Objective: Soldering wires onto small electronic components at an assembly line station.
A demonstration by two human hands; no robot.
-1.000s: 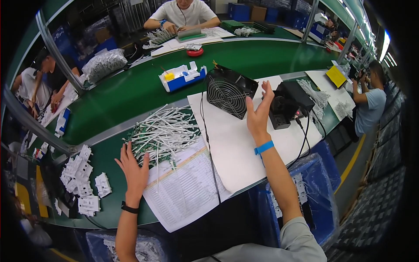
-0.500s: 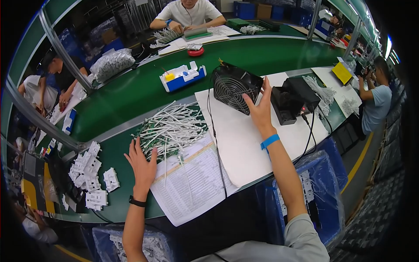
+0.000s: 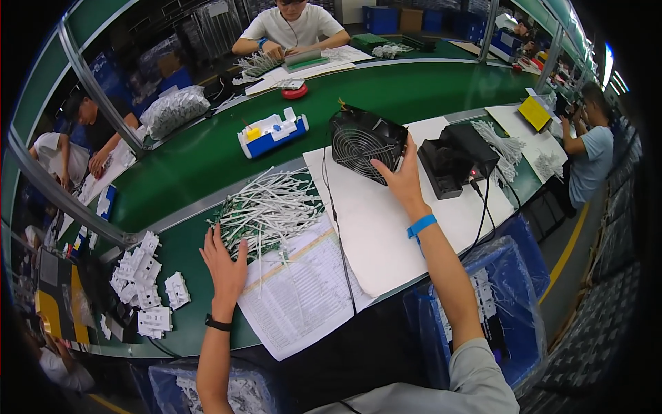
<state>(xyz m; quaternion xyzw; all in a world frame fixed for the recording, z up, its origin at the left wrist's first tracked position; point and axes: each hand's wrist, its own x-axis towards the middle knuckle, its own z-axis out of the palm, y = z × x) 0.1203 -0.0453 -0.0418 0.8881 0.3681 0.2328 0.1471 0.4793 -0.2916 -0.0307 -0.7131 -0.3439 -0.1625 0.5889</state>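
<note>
My right hand (image 3: 405, 181) grips a black fan (image 3: 365, 143) with a round wire grille, thumb at the grille and fingers along its right side. The fan stands on a white board (image 3: 393, 238). My left hand (image 3: 224, 268) is open, fingers spread, beside a heap of white wire leads (image 3: 272, 210) with green circuit boards partly showing beneath. Its thumb is nearest the heap's lower left edge. A printed sheet (image 3: 296, 297) lies right of that hand, its upper part under the leads.
White plastic housings (image 3: 138, 272) pile up at the left. Right of the fan sits a black device (image 3: 458, 160) with cables. A blue-and-white tray (image 3: 273, 136) rests on the green belt (image 3: 414, 86). Plastic-lined blue bins (image 3: 514, 310) stand below the bench. Other people work around.
The blue-and-white tray has shifted left and nearer on the belt. The view has turned slightly. Both hands keep nearly the same pose, the right still on the fan.
</note>
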